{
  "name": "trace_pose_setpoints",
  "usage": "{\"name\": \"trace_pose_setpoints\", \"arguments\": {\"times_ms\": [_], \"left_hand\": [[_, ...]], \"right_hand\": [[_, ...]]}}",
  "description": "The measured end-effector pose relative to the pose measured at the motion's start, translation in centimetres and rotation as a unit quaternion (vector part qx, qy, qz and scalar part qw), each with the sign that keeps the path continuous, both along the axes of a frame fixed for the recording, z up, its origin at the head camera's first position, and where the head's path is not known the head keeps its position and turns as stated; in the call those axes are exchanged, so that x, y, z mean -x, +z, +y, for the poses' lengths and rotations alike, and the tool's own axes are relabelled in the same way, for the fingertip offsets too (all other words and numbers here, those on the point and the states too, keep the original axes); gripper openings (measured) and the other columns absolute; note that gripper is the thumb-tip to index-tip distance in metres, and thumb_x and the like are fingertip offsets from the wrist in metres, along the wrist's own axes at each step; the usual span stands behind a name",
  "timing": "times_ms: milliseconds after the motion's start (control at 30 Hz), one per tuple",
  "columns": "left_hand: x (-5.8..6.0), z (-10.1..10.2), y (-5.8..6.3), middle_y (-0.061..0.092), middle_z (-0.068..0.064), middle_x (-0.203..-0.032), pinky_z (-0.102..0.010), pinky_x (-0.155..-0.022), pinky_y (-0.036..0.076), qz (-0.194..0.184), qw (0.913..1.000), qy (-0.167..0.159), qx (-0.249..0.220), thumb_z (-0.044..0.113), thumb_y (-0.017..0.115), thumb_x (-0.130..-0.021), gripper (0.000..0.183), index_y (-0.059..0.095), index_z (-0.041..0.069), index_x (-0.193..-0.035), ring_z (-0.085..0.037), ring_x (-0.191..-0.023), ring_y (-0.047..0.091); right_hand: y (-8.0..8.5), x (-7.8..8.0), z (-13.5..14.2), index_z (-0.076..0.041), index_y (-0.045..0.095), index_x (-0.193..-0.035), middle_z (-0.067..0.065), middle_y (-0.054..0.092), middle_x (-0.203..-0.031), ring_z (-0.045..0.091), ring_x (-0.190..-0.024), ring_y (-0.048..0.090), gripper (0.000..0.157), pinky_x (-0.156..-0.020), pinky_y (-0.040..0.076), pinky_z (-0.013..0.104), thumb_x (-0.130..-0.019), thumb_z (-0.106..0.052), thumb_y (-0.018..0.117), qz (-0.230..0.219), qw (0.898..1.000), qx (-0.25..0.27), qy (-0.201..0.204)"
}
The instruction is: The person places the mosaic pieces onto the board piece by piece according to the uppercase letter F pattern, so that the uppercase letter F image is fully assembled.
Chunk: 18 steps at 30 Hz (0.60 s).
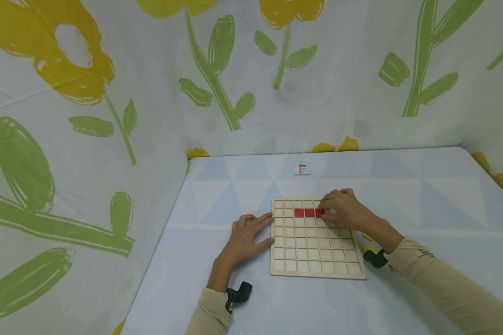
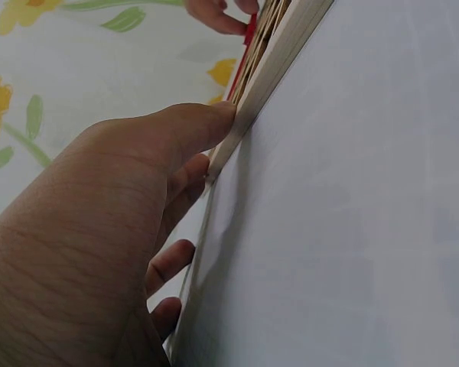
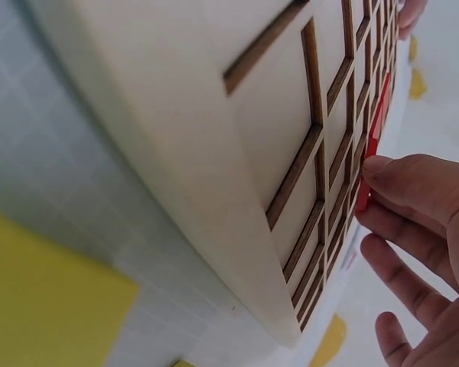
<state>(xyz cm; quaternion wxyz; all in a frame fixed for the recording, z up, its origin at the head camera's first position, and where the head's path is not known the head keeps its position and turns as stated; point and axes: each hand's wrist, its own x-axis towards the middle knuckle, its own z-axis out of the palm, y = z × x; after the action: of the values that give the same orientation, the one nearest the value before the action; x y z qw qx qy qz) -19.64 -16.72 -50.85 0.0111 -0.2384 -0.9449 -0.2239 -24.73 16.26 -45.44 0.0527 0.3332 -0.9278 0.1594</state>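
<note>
A square wooden grid board [image 1: 314, 243] lies on the table, its cells divided by thin raised strips. Red square tiles [image 1: 304, 212] form a short row in the second row from the far edge. My right hand [image 1: 347, 210] is over the board's far right part, pinching the red tile [image 3: 363, 194] at the right end of that row between thumb and fingertips. At the board's left edge rests my left hand [image 1: 244, 238], fingers and thumb spread, the thumb tip on the wooden rim in the left wrist view.
Behind the board lies a small card [image 1: 302, 169] printed with a coloured grid pattern. Yellow pieces [image 3: 50, 294] lie right of the board, partly hidden by my right arm in the head view. Flower-printed cloth [image 1: 339, 107] walls the table's back and left.
</note>
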Motion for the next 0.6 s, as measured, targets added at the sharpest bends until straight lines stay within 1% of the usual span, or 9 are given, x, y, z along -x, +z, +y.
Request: {"name": "trace_pose_setpoints", "arguments": {"times_ms": [333, 600], "left_hand": [[-0.15, 0.09, 0.12, 0.033, 0.024, -0.157, -0.046, -0.098, 0.028, -0.004, 1.0, 0.003, 0.004, 0.056, 0.056, -0.095, 0.061, 0.045, 0.036, -0.152, -0.018, -0.13, 0.035], [-0.15, 0.06, 0.2, 0.033, 0.023, -0.157, -0.045, -0.098, 0.028, -0.003, 1.0, 0.004, 0.007, 0.057, 0.055, -0.096, 0.062, 0.044, 0.036, -0.152, -0.017, -0.129, 0.034]], "right_hand": [[-0.08, 0.1, -0.03, -0.013, 0.079, -0.095, 0.002, 0.073, -0.102, 0.028, -0.103, 0.061, 0.013, -0.091, 0.033, 0.062, -0.082, -0.013, 0.083, -0.013, 1.0, -0.005, -0.007], [0.3, 0.1, -0.05, -0.013, 0.079, -0.095, 0.005, 0.073, -0.105, 0.029, -0.106, 0.06, 0.013, -0.093, 0.032, 0.064, -0.083, -0.014, 0.083, -0.014, 1.0, -0.009, -0.007]]}}
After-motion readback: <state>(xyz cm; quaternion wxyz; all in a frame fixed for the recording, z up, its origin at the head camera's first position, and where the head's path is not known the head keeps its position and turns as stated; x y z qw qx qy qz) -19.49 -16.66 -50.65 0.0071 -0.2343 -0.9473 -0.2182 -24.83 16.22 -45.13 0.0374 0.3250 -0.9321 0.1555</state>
